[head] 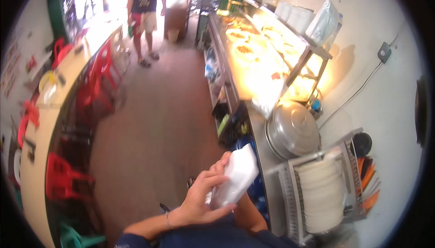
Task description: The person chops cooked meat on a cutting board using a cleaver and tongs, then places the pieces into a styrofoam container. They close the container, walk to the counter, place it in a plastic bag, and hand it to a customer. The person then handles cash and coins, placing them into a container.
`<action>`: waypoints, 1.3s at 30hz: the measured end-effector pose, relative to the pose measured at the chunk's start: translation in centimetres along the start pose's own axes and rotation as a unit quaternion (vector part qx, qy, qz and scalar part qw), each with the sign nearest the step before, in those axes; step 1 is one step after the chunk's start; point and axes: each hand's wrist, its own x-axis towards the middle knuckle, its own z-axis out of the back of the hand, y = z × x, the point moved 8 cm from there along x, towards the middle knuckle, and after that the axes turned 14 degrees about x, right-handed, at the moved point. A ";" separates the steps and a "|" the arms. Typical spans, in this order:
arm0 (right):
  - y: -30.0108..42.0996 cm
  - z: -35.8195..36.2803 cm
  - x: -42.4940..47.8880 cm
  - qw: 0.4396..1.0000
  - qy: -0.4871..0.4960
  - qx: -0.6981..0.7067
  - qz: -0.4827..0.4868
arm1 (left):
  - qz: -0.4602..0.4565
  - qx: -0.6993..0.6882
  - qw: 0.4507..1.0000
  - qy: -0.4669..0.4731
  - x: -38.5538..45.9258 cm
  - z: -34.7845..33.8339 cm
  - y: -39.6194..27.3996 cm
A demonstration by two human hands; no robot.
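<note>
A white container (236, 178), apparently a foam takeaway box, is tilted up in front of my body. My left hand (200, 190) grips its near left side, with the thumb along the lower edge. Most of my right hand (221, 163) is hidden behind the box; what look like its fingertips curl around the far left edge. To the right of the box runs a steel counter (260, 136) bearing a large lidded metal pot (294, 129). A rack (292, 200) of stacked pale plates (321, 193) stands closer to me.
Dishes of food (245, 49) sit under bright light on the counter, below a raised shelf (311, 46). Red plastic chairs (63, 176) line a long table (51, 125) at left. A person (144, 13) stands in the aisle ahead. Orange-handled utensils (368, 176) hang beyond the rack.
</note>
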 end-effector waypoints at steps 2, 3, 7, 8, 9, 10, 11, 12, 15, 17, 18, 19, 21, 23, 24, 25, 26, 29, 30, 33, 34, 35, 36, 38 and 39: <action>0.6 6.8 4.8 0.994 -0.075 -0.042 -0.066 | 0.097 -0.120 0.988 -0.001 3.9 2.7 7.4; 1.2 11.4 4.8 0.970 -0.213 -0.080 -0.079 | 0.174 -0.234 0.956 -0.021 5.4 3.7 11.6; 1.4 18.5 17.5 0.935 -0.265 -0.211 -0.103 | 0.255 -0.398 0.880 -0.052 12.4 8.0 26.1; 2.2 20.7 20.1 0.926 -0.271 -0.250 -0.082 | 0.259 -0.392 0.882 -0.037 14.3 8.5 29.3; 3.9 23.0 22.9 0.910 -0.294 -0.284 -0.064 | 0.274 -0.399 0.875 -0.013 16.9 8.5 32.5; 4.7 25.4 24.7 0.894 -0.328 -0.302 -0.047 | 0.305 -0.398 0.865 0.014 18.6 8.6 35.6; 5.9 27.6 26.2 0.875 -0.363 -0.318 -0.028 | 0.335 -0.395 0.854 0.043 20.2 8.3 38.8; 6.7 28.9 28.4 0.869 -0.358 -0.342 0.003 | 0.347 -0.381 0.854 0.080 21.8 8.5 42.3; 13.1 34.1 29.8 0.725 -0.417 -0.538 0.105 | 0.386 -0.290 0.846 0.229 29.9 4.5 48.2; 18.0 30.7 31.0 0.510 -0.475 -0.717 0.020 | 0.376 -0.322 0.828 0.262 34.1 1.9 51.5; 21.7 28.6 30.7 0.471 -0.514 -0.712 0.087 | 0.410 -0.313 0.811 0.277 35.3 1.1 53.9; 26.0 26.6 29.1 0.402 -0.552 -0.716 0.144 | 0.437 -0.301 0.796 0.291 36.5 0.5 55.9; 35.2 24.1 18.3 0.161 -0.665 -0.656 0.319 | 0.419 -0.279 0.790 0.349 40.2 -3.1 57.2; 40.8 19.4 10.6 -0.111 -0.576 -0.708 0.394 | 0.410 -0.255 0.782 0.394 43.1 -7.1 57.2; 42.6 17.9 10.1 -0.188 -0.529 -0.733 0.385 | 0.404 -0.267 0.775 0.407 44.1 -9.1 58.3; 43.6 16.8 10.3 -0.260 -0.474 -0.753 0.374 | 0.420 -0.283 0.764 0.400 45.0 -10.9 59.1; 45.4 17.7 9.2 -0.187 -0.526 -0.749 0.357 | 0.435 -0.299 0.753 0.393 45.8 -12.5 59.7; 48.7 22.1 7.1 -0.014 -0.617 -0.720 0.317 | 0.461 -0.331 0.748 0.345 48.5 -17.0 61.7; 48.7 23.0 6.6 0.001 -0.614 -0.713 0.339 | 0.448 -0.328 0.763 0.332 49.4 -18.7 63.6; 45.4 25.1 5.7 -0.036 -0.613 -0.717 0.330 | 0.443 -0.289 0.784 0.324 50.9 -20.2 64.8; 45.0 24.3 5.8 -0.073 -0.599 -0.726 0.329 | 0.425 -0.292 0.792 0.327 52.0 -21.4 64.3; 44.5 23.6 5.3 -0.089 -0.597 -0.721 0.340 | 0.407 -0.296 0.798 0.331 53.0 -22.5 63.9; 43.4 23.1 5.1 -0.101 -0.600 -0.712 0.351 | 0.383 -0.265 0.816 0.342 53.6 -23.0 64.3; 43.3 22.0 5.2 -0.125 -0.606 -0.702 0.352 | 0.345 -0.236 0.847 0.329 55.3 -24.2 64.9; 43.9 21.2 6.6 -0.129 -0.618 -0.699 0.335 | 0.334 -0.210 0.859 0.326 55.5 -23.9 65.6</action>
